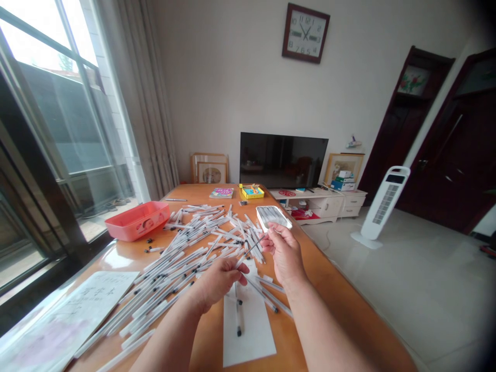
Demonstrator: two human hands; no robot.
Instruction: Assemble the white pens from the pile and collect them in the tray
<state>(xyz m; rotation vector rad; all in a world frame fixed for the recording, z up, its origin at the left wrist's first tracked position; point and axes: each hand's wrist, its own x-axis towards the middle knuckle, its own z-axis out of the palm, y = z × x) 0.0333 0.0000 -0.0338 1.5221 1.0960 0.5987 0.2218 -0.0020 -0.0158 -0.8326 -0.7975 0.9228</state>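
My left hand [222, 281] is closed in a pinch on a clear pen barrel [239, 261], above a white sheet of paper [250, 343]. A thin dark pen refill [254, 244] slants up from that barrel to my right hand [285, 252], whose fingertips pinch its far end. Whether the refill sits inside the barrel, I cannot tell. Loose pens [238, 315] with black ends lie on the paper below my hands. Many more clear pen parts [174, 274] are heaped to the left. Just beyond my right hand is a white tray [289, 225] of slim grey items.
A pink plastic basket [134, 227] stands at the left table edge, near small black caps [149, 241]. A writing booklet [93, 305] lies at front left. Farther back are a yellow box [253, 196] and a purple booklet [221, 193] on the wooden table [329, 310].
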